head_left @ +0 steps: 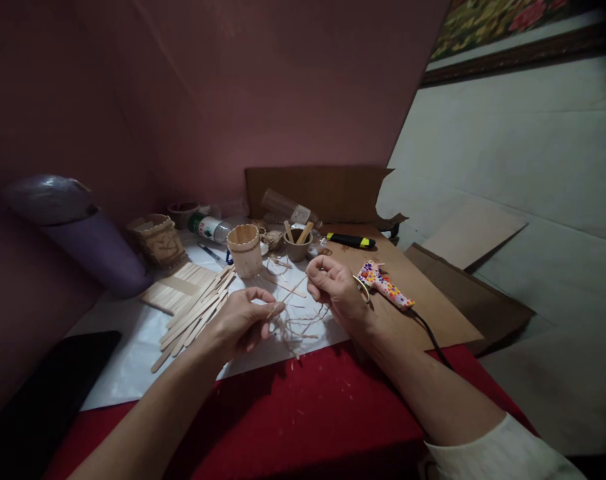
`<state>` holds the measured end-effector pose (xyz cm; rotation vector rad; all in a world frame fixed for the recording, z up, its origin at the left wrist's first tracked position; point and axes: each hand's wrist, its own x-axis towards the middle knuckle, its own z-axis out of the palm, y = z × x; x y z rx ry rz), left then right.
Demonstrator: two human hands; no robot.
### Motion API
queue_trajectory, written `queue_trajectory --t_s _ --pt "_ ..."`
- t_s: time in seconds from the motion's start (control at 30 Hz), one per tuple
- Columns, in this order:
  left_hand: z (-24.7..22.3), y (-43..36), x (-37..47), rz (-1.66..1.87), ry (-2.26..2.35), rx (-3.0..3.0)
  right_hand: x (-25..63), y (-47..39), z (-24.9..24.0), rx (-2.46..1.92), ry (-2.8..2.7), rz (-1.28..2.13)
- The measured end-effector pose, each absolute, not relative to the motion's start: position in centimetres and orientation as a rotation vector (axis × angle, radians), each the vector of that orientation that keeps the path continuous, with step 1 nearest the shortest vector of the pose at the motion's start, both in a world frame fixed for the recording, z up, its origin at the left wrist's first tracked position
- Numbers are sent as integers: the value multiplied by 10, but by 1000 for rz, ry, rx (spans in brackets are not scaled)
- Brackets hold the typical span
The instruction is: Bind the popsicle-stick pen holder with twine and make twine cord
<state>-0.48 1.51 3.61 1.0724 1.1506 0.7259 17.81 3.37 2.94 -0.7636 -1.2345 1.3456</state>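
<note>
Between my two hands runs a length of jute twine [295, 288], pulled fairly straight. My left hand [247, 318] pinches one part of it between thumb and fingers. Higher and to the right, my right hand [333, 283] grips the other part with curled fingers; a bangle is on that wrist. Loose twine strands [303, 328] hang and curl below the hands, over the white sheet. Just beyond my left hand stands a small cup made of craft sticks [245, 251] with a scalloped rim. Loose craft sticks [197, 319] lie fanned out left of that hand.
A flowered glue gun [385, 285] and a black-yellow utility knife [351, 241] lie on cardboard [427, 320] at right. Behind are a small pot with sticks [297, 251], plastic bottles [210, 228] and a decorated pot [157, 241]. A purple cylindrical object [97, 250] leans at left.
</note>
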Motion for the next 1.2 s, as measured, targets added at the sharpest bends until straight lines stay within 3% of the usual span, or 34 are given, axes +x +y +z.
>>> queue_trajectory --t_s 0.2,0.5,1.2 --pt "43 10 -6 618 999 1204 178 35 27 -835 -1245 1332" --pt "46 9 -7 834 793 1132 178 36 30 -839 -1152 1321" --pt "47 7 -2 782 977 1358 177 35 31 -884 -1163 1297"
